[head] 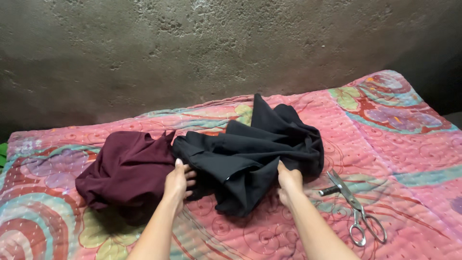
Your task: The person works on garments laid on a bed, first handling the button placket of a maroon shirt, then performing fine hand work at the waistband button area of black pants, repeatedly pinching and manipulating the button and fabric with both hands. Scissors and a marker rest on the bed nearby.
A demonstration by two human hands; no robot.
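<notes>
A crumpled black cloth (255,149) lies in the middle of a pink quilted bedspread (399,144). My right hand (289,181) grips the cloth's near right edge, thumb on top. My left hand (178,179) rests at the cloth's left edge, fingers curled against the fabric where it meets a bunched maroon cloth (125,171). The maroon cloth sits to the left, touching the black one.
Metal scissors (353,207) lie shut on the bedspread just right of my right hand, handles toward me. A rough grey concrete wall (192,53) rises behind the bed. A bit of green (2,154) shows at the far left edge.
</notes>
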